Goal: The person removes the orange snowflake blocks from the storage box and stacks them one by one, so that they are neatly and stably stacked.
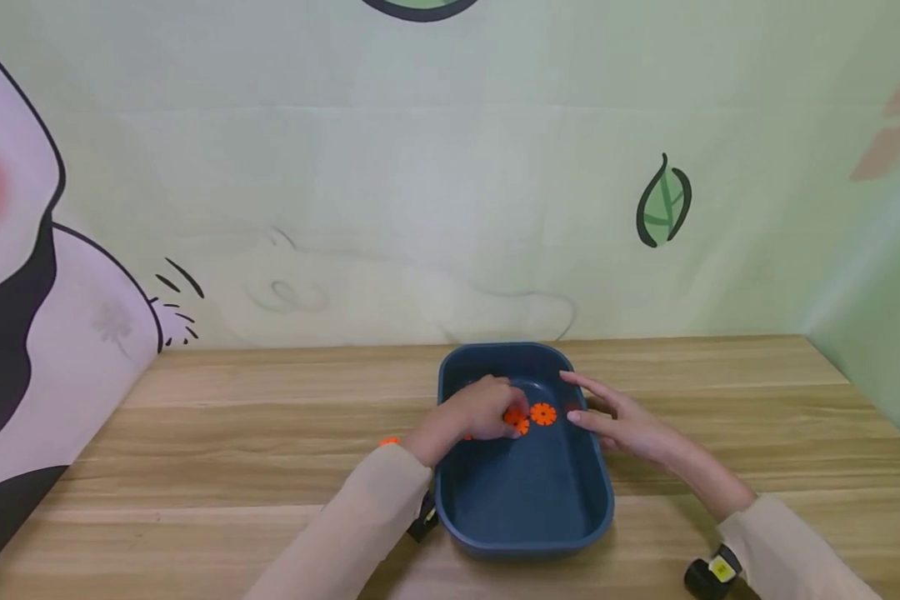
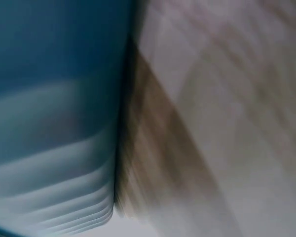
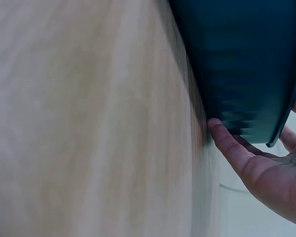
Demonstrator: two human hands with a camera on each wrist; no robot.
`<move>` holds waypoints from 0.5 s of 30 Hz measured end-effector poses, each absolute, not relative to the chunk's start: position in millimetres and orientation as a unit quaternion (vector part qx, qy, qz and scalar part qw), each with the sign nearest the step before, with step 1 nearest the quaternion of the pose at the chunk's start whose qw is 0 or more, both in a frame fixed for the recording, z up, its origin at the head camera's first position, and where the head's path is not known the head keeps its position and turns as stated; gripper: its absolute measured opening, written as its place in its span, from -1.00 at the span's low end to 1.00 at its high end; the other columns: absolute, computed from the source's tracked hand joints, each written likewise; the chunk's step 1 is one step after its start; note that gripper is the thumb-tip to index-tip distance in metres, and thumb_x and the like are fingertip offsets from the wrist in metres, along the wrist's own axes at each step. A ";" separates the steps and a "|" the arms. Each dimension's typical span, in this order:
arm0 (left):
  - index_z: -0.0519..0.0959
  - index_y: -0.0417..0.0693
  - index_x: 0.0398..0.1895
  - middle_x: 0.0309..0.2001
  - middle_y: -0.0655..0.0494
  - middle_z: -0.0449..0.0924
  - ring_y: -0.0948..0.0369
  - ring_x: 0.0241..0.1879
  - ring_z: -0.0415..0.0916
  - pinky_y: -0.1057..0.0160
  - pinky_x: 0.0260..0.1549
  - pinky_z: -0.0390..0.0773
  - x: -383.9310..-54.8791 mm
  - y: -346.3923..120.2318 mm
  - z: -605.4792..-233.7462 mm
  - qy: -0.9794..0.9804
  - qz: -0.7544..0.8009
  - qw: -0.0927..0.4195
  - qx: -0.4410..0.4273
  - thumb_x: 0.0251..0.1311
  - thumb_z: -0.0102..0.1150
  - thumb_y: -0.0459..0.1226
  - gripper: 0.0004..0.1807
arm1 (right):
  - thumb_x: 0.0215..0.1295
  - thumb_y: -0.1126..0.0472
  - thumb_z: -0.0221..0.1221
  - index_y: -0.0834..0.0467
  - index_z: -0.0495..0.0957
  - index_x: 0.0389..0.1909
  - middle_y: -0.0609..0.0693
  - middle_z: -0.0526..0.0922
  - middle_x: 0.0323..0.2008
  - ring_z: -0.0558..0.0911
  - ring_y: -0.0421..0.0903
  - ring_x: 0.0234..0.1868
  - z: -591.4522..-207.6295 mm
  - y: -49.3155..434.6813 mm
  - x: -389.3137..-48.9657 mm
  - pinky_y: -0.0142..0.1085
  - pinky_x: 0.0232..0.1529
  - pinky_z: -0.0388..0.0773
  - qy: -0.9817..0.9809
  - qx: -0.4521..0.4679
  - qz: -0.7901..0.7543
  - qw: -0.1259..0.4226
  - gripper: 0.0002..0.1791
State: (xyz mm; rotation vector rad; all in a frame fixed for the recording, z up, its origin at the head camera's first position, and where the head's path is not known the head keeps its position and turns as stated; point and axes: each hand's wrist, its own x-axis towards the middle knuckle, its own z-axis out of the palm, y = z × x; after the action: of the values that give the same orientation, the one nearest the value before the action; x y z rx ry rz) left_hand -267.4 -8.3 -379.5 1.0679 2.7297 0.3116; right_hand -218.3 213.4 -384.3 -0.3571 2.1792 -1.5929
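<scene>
A dark blue rectangular bin stands on the wooden table, its outer wall filling much of both wrist views. Reaching over its left rim, my left hand has curled fingers around orange flower-shaped discs inside. Another orange disc lies on the bin floor just right of those fingertips. A bit of orange also shows under the left hand, mostly hidden. My right hand is at the bin's right side, fingers spread and fairly straight; in the right wrist view its fingertips are against the outer wall.
On the wooden table, an orange piece peeks out left of the bin, partly behind the left forearm. A printed backdrop rises behind the table's far edge. Black wrist cameras hang below both sleeves.
</scene>
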 end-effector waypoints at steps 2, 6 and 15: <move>0.57 0.00 -0.17 -0.34 0.18 0.46 0.22 -0.29 0.32 0.35 -0.25 0.38 -267.7 -8.3 -379.8 0.922 0.113 0.099 0.356 0.03 0.28 -0.16 -0.72 | 0.30 0.05 0.05 0.01 -0.07 0.41 0.39 -0.21 0.35 -0.01 0.37 0.30 -384.6 213.3 -218.8 0.07 0.05 0.38 0.785 -0.126 -0.570 0.207 -0.27; 0.50 0.01 -0.27 -0.44 0.20 0.42 0.24 -0.38 0.34 0.40 -0.36 0.37 -268.6 -8.5 -381.1 0.921 0.135 0.101 0.351 0.02 0.30 -0.20 -0.77 | 0.30 0.05 0.05 0.01 -0.06 0.41 0.40 -0.20 0.35 0.01 0.37 0.29 -384.6 212.4 -219.1 0.08 0.05 0.37 0.785 -0.125 -0.570 0.206 -0.27; 0.59 -0.01 -0.20 -0.64 0.24 0.42 0.33 -0.70 0.30 0.48 -0.66 0.33 -261.3 -15.9 -372.3 0.883 0.248 0.084 0.389 0.05 0.26 -0.31 -0.79 | 0.31 0.05 0.04 0.02 -0.06 0.40 0.39 -0.17 0.34 0.05 0.37 0.28 -384.4 213.7 -216.0 0.11 0.07 0.34 0.788 -0.129 -0.566 0.207 -0.28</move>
State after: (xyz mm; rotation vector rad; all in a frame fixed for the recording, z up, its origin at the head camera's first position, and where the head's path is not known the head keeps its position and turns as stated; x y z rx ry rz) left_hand -261.3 -15.9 -372.3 1.1605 2.6351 0.7395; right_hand -216.0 213.7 -384.4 -0.3588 2.1933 -1.5750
